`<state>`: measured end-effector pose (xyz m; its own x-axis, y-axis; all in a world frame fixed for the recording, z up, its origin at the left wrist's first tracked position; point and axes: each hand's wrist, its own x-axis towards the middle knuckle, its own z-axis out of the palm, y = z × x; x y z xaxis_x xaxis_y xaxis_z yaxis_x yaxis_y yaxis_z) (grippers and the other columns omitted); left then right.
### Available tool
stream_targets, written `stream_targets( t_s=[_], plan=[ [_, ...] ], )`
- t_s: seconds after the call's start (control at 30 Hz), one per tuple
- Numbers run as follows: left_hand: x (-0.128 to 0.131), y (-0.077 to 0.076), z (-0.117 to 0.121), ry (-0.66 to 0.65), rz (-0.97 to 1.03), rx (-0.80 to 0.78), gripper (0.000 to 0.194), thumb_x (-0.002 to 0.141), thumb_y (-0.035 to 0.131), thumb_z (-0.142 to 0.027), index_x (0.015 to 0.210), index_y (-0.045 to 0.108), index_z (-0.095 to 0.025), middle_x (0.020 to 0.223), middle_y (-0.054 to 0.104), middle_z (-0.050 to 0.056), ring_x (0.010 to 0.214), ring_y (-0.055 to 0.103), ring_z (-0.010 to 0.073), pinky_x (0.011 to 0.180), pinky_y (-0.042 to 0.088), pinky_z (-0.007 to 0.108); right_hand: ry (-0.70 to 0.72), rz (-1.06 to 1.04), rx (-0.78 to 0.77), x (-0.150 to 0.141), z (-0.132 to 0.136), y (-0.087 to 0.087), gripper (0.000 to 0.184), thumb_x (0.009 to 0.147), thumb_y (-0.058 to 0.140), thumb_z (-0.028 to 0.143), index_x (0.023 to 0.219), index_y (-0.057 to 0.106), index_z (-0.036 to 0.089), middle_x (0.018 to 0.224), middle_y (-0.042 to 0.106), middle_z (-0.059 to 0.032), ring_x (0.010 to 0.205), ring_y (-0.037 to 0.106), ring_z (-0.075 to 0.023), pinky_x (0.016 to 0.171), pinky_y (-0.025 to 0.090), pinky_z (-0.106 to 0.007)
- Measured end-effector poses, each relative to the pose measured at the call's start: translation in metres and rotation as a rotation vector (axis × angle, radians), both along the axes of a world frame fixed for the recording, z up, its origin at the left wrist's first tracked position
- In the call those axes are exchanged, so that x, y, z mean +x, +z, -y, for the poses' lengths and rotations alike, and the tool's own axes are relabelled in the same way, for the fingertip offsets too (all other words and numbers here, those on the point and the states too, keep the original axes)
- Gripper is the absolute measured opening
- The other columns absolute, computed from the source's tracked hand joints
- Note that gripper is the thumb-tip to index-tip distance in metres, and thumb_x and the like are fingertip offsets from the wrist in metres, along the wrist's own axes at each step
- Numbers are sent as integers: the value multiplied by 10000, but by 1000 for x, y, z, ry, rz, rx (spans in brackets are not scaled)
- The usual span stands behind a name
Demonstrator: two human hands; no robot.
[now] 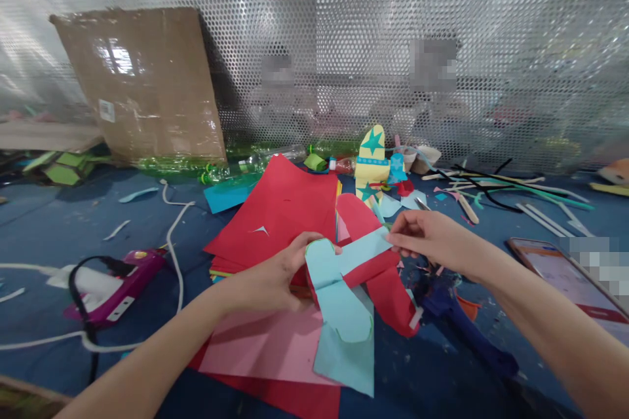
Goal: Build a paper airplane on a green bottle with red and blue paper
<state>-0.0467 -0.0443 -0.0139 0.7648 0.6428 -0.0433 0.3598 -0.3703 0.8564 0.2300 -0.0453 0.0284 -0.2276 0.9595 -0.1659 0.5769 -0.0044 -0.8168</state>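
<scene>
My left hand (pixel 287 273) is closed round the left edge of a light blue paper cutout (pixel 344 311) with rounded ends. Red paper shows behind that edge. In my right hand (pixel 425 239), thumb and fingers pinch the far right end of a light blue paper strip (pixel 364 253), whose left end meets the cutout. The strip lies over a red paper cutout (pixel 398 298) with rounded ends. Beneath the held pieces are a light blue sheet (pixel 344 366) and a pink sheet (pixel 260 347). A stack of red paper (pixel 280 209) lies just beyond my left hand.
A dark blue glue gun (pixel 466 330) lies below my right wrist, near a phone (pixel 565 275). At left is a purple power strip (pixel 147 268) with cables. Behind stand a yellow paper piece with stars (pixel 372 167), plastic bottles, and cardboard (pixel 142 91) against the perforated metal panel.
</scene>
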Motion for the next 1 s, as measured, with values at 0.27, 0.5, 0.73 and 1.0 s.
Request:
stream_targets(
  t_s=[0.27,0.5,0.73,1.0],
  plan=[
    [0,4,2,-17,13,-10,662,646,549,-21,1261,480,-255,1326,320,53,1108,513,216,868,503,300,-17,43,12,-1,1,1,150,742,610,312,666,534,207,592,643,6,535,572,-113,495,408,-227],
    [0,2,1,-12,15,-44,648,659,608,-70,1264,475,-262,1350,306,60,1095,522,218,914,490,342,8,106,30,0,4,3,162,775,569,325,666,537,209,587,640,5,509,552,-107,437,370,-215],
    [0,2,1,-5,9,-40,653,662,613,-77,1268,461,-267,1355,292,59,1163,485,243,909,488,338,7,132,27,-1,5,5,152,751,571,331,658,538,216,580,648,-2,459,532,-114,385,359,-221],
    [1,7,2,-28,-18,10,578,686,567,-69,1236,510,-240,1331,313,54,1143,487,242,847,509,280,18,137,45,-2,3,2,147,737,561,334,648,528,222,577,645,-5,477,545,-130,403,354,-234]
  ],
)
